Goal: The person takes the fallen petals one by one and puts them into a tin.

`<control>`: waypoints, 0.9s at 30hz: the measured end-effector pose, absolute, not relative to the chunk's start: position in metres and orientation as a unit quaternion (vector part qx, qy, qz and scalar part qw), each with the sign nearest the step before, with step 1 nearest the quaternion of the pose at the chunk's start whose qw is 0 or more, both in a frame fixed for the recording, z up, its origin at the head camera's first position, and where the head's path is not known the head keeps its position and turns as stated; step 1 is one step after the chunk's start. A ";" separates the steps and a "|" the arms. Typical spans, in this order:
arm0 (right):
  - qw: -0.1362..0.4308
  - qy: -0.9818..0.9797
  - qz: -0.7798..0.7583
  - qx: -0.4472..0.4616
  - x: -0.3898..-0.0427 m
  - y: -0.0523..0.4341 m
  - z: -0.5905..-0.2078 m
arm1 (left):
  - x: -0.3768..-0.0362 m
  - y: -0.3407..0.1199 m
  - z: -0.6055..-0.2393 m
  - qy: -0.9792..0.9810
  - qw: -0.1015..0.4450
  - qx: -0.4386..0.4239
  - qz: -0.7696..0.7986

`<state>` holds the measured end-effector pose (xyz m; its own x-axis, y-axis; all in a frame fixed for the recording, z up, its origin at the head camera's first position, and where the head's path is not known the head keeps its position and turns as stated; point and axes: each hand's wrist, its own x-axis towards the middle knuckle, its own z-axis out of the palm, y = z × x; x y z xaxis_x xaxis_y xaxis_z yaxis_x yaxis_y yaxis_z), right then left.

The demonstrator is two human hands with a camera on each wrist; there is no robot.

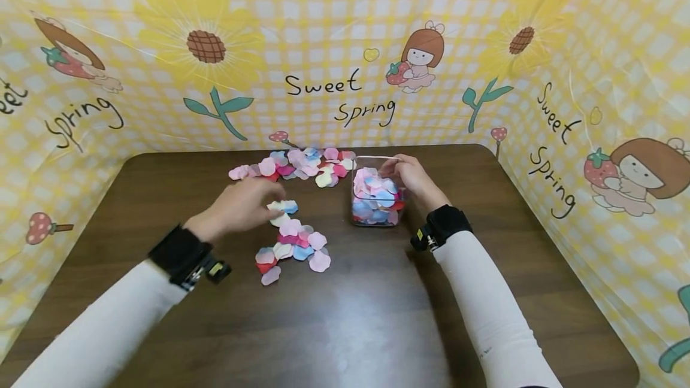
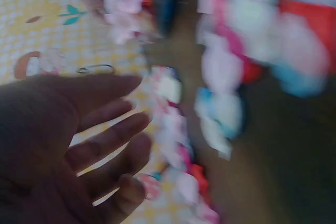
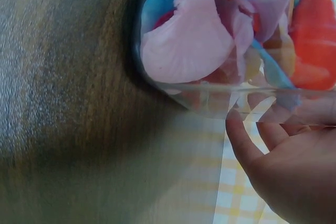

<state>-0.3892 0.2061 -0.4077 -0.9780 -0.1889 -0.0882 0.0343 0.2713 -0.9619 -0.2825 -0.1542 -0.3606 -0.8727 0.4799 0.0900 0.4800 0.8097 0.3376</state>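
Petals (image 1: 293, 243), the fake fabric kind in pink, blue, white and red, lie in a loose clump near the middle of the dark wooden desk (image 1: 377, 316), with a second scatter (image 1: 302, 165) up by the far edge. Just right of the near clump sits a clear square container (image 1: 375, 193) already packed with them. The left hand (image 1: 241, 208) hovers low over the top of the near clump, palm down, fingers straight and a bit spread, holding nothing as far as I can see; its wrist view is blurry but shows the open fingers (image 2: 105, 145) with petals just past them. The right hand (image 1: 412, 177) is curled round the container's far right corner, fingertips (image 3: 247, 145) against the glass. If you ask me, doing this well means sweeping several petals together under flat fingers before pinching, since they're light and slide around, and keeping that right hand firm so the container doesn't skate when a handful drops in.
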 end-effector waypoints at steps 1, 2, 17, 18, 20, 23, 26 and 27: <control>0.091 0.792 -0.601 -0.048 -0.389 0.207 -0.408 | -0.276 -0.160 -0.366 -0.952 -0.017 -0.255 -0.169; 0.090 0.792 -0.602 -0.047 -0.389 0.207 -0.408 | -0.270 -0.165 -0.371 -0.953 -0.033 -0.256 -0.161; 0.093 0.798 -0.593 -0.050 -0.393 0.207 -0.408 | -0.280 -0.150 -0.419 -0.935 -0.029 -0.262 -0.236; 0.093 0.799 -0.592 -0.051 -0.394 0.207 -0.408 | -0.286 -0.149 -0.417 -0.934 -0.019 -0.262 -0.242; 0.093 0.799 -0.591 -0.051 -0.394 0.207 -0.409 | -0.297 -0.146 -0.414 -0.934 0.003 -0.259 -0.245; 0.095 0.801 -0.589 -0.051 -0.393 0.207 -0.409 | -0.311 -0.143 -0.404 -0.933 0.035 -0.253 -0.253; 0.095 0.803 -0.587 -0.050 -0.391 0.208 -0.410 | -0.321 -0.136 -0.389 -0.935 0.070 -0.240 -0.251; 0.095 0.803 -0.586 -0.050 -0.391 0.208 -0.410 | -0.323 -0.133 -0.383 -0.936 0.080 -0.234 -0.249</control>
